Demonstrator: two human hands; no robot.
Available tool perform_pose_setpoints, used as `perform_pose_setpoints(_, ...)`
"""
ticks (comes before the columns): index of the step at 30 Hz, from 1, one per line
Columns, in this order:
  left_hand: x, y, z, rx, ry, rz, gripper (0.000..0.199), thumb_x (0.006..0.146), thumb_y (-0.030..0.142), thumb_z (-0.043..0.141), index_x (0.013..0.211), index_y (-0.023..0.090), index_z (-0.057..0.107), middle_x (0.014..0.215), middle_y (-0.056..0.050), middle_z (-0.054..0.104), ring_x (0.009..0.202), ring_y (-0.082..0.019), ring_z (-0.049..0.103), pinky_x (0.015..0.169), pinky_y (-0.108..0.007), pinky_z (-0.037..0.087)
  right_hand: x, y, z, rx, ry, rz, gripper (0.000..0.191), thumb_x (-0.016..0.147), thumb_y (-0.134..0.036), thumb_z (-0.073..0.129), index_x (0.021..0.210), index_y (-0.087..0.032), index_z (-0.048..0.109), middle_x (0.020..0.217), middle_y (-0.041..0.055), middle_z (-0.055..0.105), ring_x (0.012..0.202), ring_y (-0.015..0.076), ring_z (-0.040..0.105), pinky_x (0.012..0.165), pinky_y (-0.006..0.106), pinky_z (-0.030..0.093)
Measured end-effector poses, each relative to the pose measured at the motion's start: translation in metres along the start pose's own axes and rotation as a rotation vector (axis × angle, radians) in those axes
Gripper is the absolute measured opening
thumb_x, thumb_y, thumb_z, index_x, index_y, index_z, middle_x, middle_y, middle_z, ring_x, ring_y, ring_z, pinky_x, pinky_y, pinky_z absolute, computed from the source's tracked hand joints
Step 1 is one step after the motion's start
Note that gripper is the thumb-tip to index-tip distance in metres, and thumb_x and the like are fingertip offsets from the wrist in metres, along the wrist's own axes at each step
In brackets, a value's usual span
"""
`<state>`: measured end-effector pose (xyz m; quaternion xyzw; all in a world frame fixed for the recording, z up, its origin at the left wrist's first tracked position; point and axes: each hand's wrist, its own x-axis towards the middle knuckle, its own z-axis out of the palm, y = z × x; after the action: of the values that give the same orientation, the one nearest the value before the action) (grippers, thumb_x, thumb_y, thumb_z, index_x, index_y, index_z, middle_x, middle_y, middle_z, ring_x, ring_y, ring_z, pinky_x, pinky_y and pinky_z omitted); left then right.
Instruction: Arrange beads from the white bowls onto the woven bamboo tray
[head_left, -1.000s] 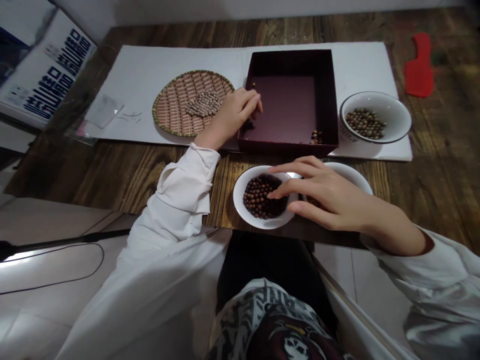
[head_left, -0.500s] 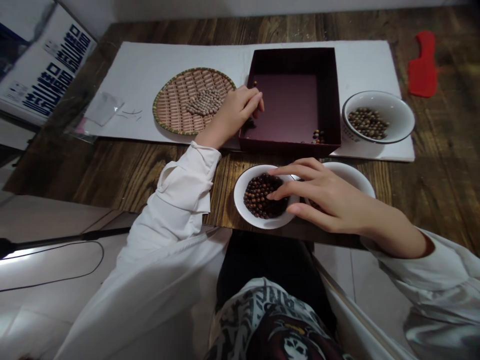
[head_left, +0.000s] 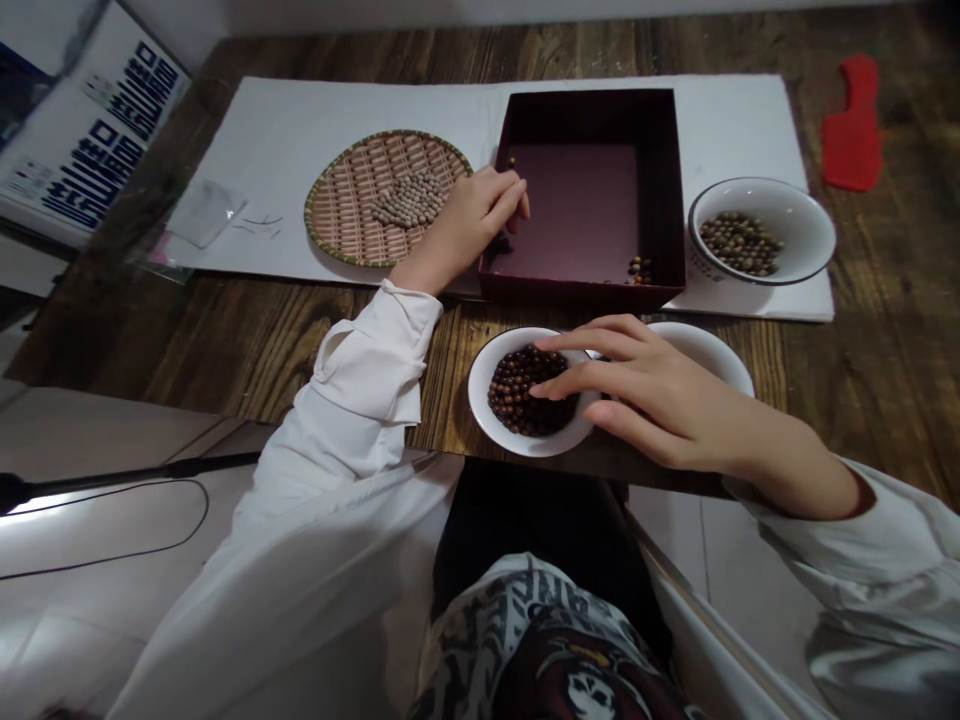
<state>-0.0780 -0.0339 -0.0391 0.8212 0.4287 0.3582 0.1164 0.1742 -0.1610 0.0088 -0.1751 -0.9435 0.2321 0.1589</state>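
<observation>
My left hand (head_left: 491, 205) is at the left wall of a dark maroon box (head_left: 577, 215), its fingers curled together over the rim. Whatever those fingers hold, if anything, is hidden. Small dark beads lie just below it inside the box, and a few mixed beads (head_left: 640, 270) sit in the front right corner. My right hand (head_left: 652, 395) spreads its fingers over a white bowl (head_left: 480, 405) of dark brown beads (head_left: 517, 395), fingertips at the beads. Under that hand, a second white bowl (head_left: 709, 350) is partly covered. Left of the box is a round woven tray (head_left: 341, 205) with pale beads (head_left: 411, 200).
A white enamel bowl (head_left: 814, 235) of olive-brown beads stands right of the box. Farther right lies a red scraper (head_left: 851, 130). A clear plastic bag (head_left: 206, 212) rests on the white board (head_left: 262, 130) at left. The wooden table's front edge runs close to my body.
Both hands hold nearly the same poses. My right thumb has shifted slightly to the right, off the bowl's rim. The view has moved a little.
</observation>
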Motion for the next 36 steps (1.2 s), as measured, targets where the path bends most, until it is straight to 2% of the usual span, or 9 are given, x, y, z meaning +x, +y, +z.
perform_pose_setpoints(5, 0.0005, 0.0005, -0.0001, -0.004, -0.020, -0.024, 0.038, 0.101, 0.036, 0.032, 0.072, 0.029, 0.056, 0.071, -0.002, 0.065, 0.083, -0.021, 0.056, 0.083, -0.039, 0.040, 0.0023, -0.0003, -0.0026, -0.030, 0.018, 0.006, 0.037, 0.101, -0.034, 0.034, 0.104, -0.021, 0.069, 0.123, 0.0108, 0.068, 0.116, 0.0269, 0.057, 0.097, 0.048, 0.044)
perform_pose_setpoints(11, 0.0006, 0.0010, -0.0013, 0.004, -0.029, -0.032, 0.035, 0.100, 0.031, 0.035, 0.073, 0.029, 0.058, 0.071, -0.001, 0.065, 0.084, -0.019, 0.055, 0.084, -0.037, 0.040, 0.0036, -0.0005, -0.0012, -0.032, -0.026, -0.018, 0.040, 0.102, -0.036, 0.033, 0.104, -0.021, 0.069, 0.125, 0.0107, 0.067, 0.117, 0.0275, 0.057, 0.098, 0.049, 0.044)
perform_pose_setpoints(19, 0.0008, 0.0011, -0.0011, -0.001, -0.016, -0.020, 0.035, 0.099, 0.032, 0.036, 0.071, 0.029, 0.057, 0.070, -0.001, 0.067, 0.084, -0.021, 0.057, 0.083, -0.037, 0.042, -0.0006, 0.0030, -0.0001, -0.048, 0.105, 0.035, 0.039, 0.101, -0.034, 0.034, 0.094, -0.021, 0.070, 0.116, 0.0101, 0.070, 0.110, 0.0276, 0.058, 0.096, 0.048, 0.044)
perform_pose_setpoints(28, 0.0010, 0.0002, -0.0009, 0.007, -0.021, -0.015, 0.037, 0.098, 0.038, 0.033, 0.071, 0.030, 0.057, 0.072, -0.003, 0.068, 0.086, -0.022, 0.058, 0.085, -0.039, 0.043, 0.0008, 0.0031, 0.0011, -0.039, 0.074, 0.044, 0.041, 0.101, -0.037, 0.033, 0.094, -0.021, 0.071, 0.116, 0.0105, 0.070, 0.108, 0.0280, 0.058, 0.094, 0.049, 0.045)
perform_pose_setpoints(36, -0.0001, 0.0023, -0.0014, 0.028, -0.011, -0.001, 0.039, 0.102, 0.031, 0.035, 0.072, 0.027, 0.059, 0.070, -0.002, 0.067, 0.085, -0.020, 0.060, 0.084, -0.038, 0.044, 0.0021, 0.0010, -0.0020, -0.012, 0.009, 0.009, 0.042, 0.102, -0.037, 0.031, 0.100, -0.022, 0.070, 0.121, 0.0091, 0.069, 0.116, 0.0271, 0.058, 0.098, 0.049, 0.044)
